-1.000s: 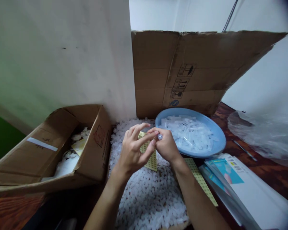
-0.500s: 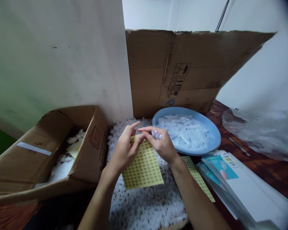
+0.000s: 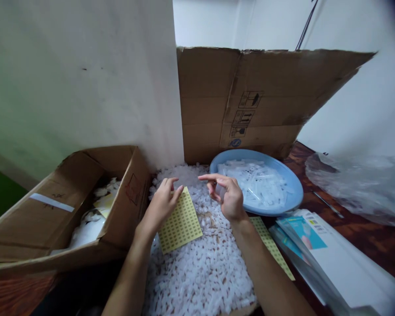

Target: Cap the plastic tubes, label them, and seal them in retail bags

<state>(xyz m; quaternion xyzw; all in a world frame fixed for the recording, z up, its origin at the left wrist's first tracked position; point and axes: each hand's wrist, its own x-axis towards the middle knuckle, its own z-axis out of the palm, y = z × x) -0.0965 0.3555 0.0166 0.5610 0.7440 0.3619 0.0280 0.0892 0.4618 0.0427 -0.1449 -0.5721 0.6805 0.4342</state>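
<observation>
Where knobbly white pieces (image 3: 210, 272) lie heaped, the left hand (image 3: 160, 202) holds dotted paper (image 3: 181, 224).

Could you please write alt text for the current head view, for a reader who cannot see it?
A person's left hand holds a yellow sheet of small printed marks; the right hand, index finger extended, is apart from it, above many small whitish pieces. An open cardboard box stands at left, a blue basin of translucent pieces at right.

Tall brown cardboard panel (image 3: 276, 87) with black boxed signs: umbrella (image 3: 250, 99), two upward arrows (image 3: 243, 117), glass (image 3: 238, 131); beneath, a round blue logo (image 3: 235, 143). Print on the flat yellow sticker sheet (image 3: 181, 221) is too small to read.
</observation>
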